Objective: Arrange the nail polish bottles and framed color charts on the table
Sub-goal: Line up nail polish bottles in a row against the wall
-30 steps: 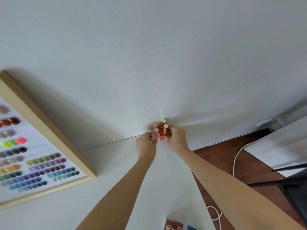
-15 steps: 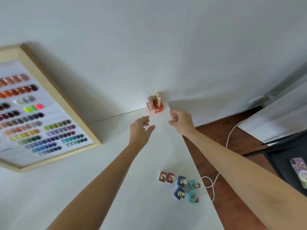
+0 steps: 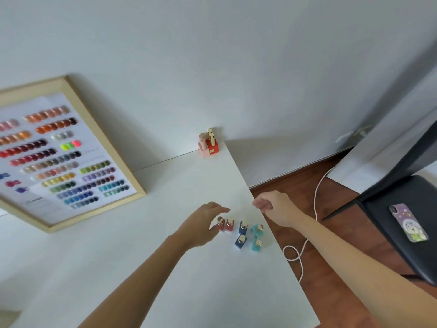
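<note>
Now the left hand (image 3: 203,224) is hovering, its grip spread and empty, with the two red bottles (image 3: 225,224) standing upright just beside its fingertips on the desk (image 3: 165,268); the right hand (image 3: 272,207), loosely curled, is hanging farther off.

A plain white wall (image 3: 212,55) fills the view from nine round to two o'clock, meeting a dark reddish wooden floor (image 3: 295,185) at three. A white cable (image 3: 315,200) loops over that floor beside the white table (image 3: 165,268). At four o'clock a dark chair (image 3: 402,252) carries a phone in a purple case (image 3: 408,223).
</note>
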Tool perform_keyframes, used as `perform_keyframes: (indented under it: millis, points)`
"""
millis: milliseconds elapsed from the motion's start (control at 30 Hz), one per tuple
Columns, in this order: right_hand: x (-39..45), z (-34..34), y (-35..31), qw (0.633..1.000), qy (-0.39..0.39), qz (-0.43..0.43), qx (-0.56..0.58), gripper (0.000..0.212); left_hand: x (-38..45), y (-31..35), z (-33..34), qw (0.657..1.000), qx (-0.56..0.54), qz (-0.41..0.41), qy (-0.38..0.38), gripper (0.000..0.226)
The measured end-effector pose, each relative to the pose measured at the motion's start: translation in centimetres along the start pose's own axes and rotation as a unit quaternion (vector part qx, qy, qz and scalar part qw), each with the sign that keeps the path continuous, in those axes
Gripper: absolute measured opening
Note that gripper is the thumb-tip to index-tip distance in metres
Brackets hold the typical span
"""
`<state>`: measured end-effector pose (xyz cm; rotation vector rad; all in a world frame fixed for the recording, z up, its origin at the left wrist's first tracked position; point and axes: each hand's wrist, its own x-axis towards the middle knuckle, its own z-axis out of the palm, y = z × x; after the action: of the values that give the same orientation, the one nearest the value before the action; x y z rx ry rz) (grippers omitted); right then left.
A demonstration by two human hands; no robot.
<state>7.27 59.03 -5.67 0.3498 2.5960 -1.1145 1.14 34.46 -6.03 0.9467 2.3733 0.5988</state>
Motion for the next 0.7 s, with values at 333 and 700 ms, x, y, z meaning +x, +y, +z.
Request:
perform_keyframes:
  millis: [333,700]
  points:
    - [-5.1,2.8,1.0,1.0,-0.007,-0.017,-0.01,0.027,1.5,1.6,0.8,0.991,0.122,-0.003,-0.06,0.049]
    - [-6.4,4.2,2.1,0.991,0.078,-0.027,-0.102,0.016,1.4,2.2,1.4,0.988,0.152,-0.012,-0.031,0.021]
